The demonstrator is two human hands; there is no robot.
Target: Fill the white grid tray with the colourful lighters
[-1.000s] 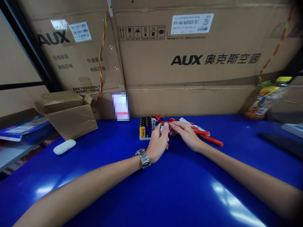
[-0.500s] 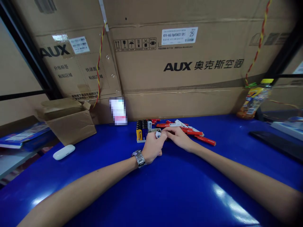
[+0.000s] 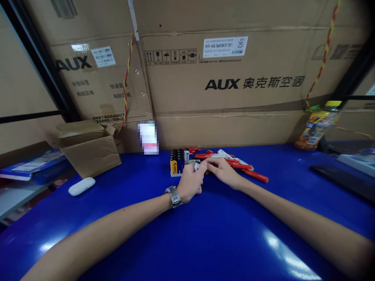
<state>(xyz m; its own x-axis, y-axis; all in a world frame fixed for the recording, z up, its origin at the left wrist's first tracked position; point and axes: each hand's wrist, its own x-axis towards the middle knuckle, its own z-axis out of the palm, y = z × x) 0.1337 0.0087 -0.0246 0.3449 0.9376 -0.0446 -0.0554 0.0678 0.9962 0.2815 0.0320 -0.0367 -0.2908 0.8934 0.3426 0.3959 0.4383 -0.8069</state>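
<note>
My left hand (image 3: 190,182), with a metal watch (image 3: 175,196) on its wrist, is closed around a small white lighter-like piece (image 3: 197,166) with a dark mark. Its lower part is hidden in the fist. My right hand (image 3: 224,171) meets it from the right, thumb and fingers pinched together by the left thumb; what they hold is hidden. Just behind the left hand stands a pale tray (image 3: 176,175) with rows of upright black-topped lighters (image 3: 174,167), yellow, blue and white at the front. Several red and white sticks (image 3: 257,176) lie in a loose pile behind the right hand.
A white rounded case (image 3: 82,186) and an open cardboard box (image 3: 90,154) are on the left. Against the back carton (image 3: 228,103) leans a blurred bright screen (image 3: 149,138). A yellow-capped drink bottle (image 3: 318,127) and a dark flat object (image 3: 341,180) are on the right.
The whole scene has shifted slightly to the right as the camera moved. Both hands keep nearly the same closed pose, together in front of the tray.
</note>
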